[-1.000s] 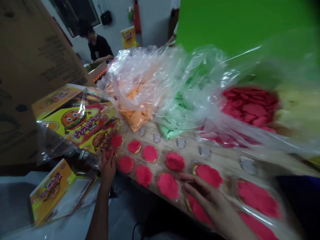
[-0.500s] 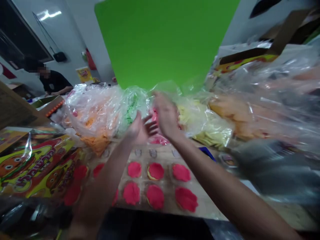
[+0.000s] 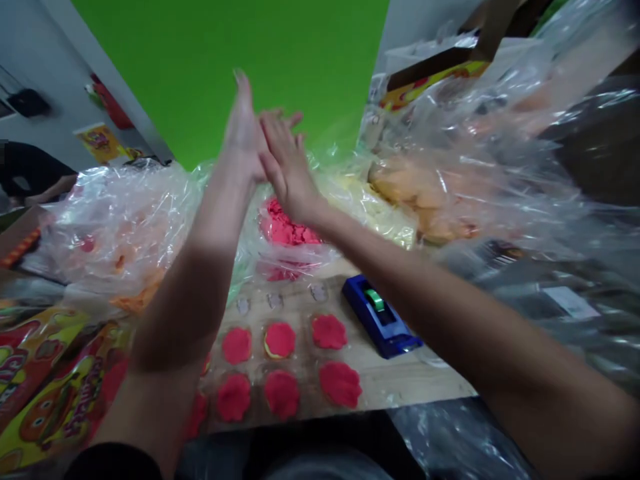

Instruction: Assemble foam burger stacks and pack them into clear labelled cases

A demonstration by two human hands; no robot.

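My left hand (image 3: 243,130) and my right hand (image 3: 285,163) are raised together above the table, in front of a green board (image 3: 225,67). Their fingers are stretched out and the palms touch or nearly touch; nothing shows in them. Below them lies a clear bag of red dough pieces (image 3: 285,230). Nearer me, a clear plastic tray (image 3: 300,360) on the wooden table holds several round red dough discs (image 3: 340,383) in two rows.
A blue tape dispenser (image 3: 380,320) sits right of the tray. Clear bags of orange (image 3: 430,200), yellow (image 3: 360,200) and other pieces crowd the back. Yellow burger-printed boxes (image 3: 45,387) lie at left. Another person's arm (image 3: 45,190) shows far left.
Both hands left the tray, reached up toward the bags, and are now lifted higher with palms together. The view has swung right, bringing the tape dispenser into sight.
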